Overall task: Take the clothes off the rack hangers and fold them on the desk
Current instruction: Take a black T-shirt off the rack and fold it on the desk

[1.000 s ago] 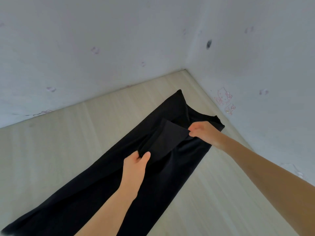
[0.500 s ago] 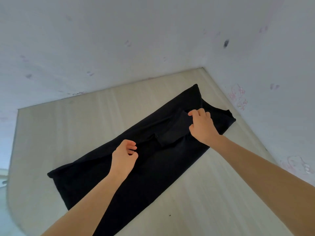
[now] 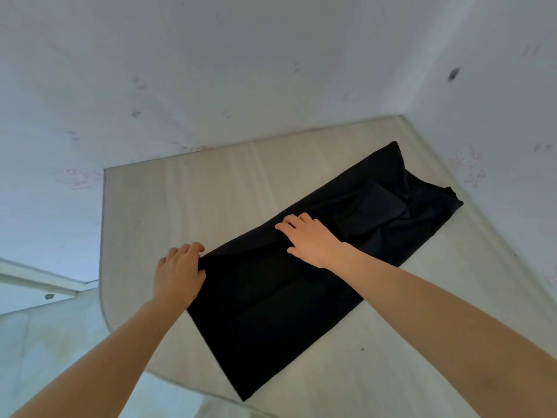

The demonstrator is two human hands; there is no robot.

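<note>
Pale desk [image 3: 211, 191] under black garment [image 3: 286, 297]; left hand [image 3: 177, 273] pinching its corner, right hand [image 3: 310, 239] spread flat, pressing beside.

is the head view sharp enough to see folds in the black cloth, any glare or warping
Head view: sharp, no motion blur on the hands; the black cloth reads nearly flat black, only faint creases near its far end. Soft even light, no glare on the desk. Wide-angle warping bends the desk edges and walls.

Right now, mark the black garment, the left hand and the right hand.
black garment [image 3: 271, 321], head view, flat lower panel.
left hand [image 3: 177, 276], head view, back of hand.
right hand [image 3: 310, 239], head view, back of hand.
</note>
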